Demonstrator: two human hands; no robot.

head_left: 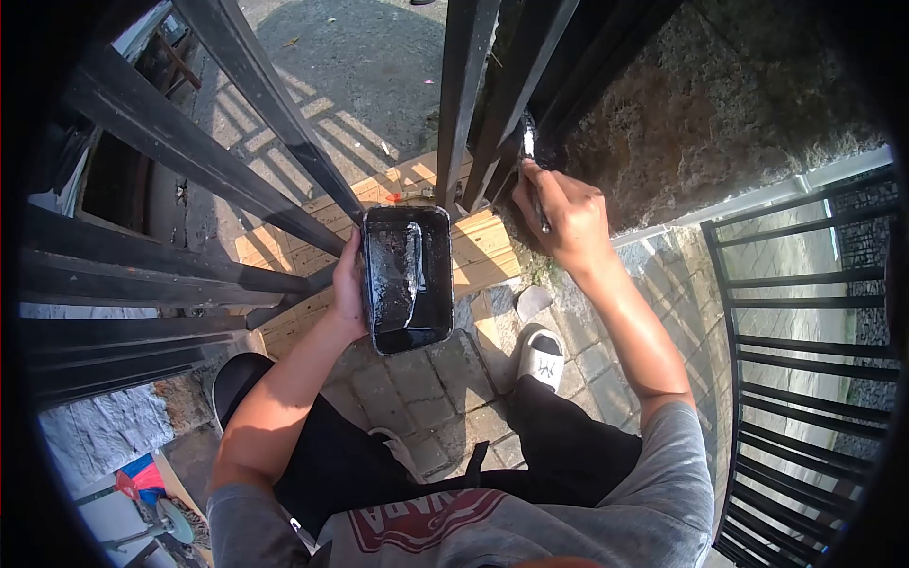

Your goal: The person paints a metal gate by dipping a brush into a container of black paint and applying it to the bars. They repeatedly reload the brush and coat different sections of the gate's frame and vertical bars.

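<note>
My left hand [349, 292] grips the left side of a rectangular black paint tray [388, 265], holding it up in front of me. Wet black paint lies in the tray, with a pale, glossy streak down its middle. Up and to the right, my right hand [566, 213] is closed round the handle of a paintbrush [528, 142]. The brush head points away from me, right beside the dark metal bars [511, 95] next to a rough wall; its bristle tip is partly lost in shadow.
Black gate bars [180, 133] fan out on the left. Paint-spotted cardboard [483, 248] lies under the bars on the paving blocks [417, 383]. A rough, mossy wall [691, 114] rises at the upper right, and a black railing [805, 355] runs down the right side.
</note>
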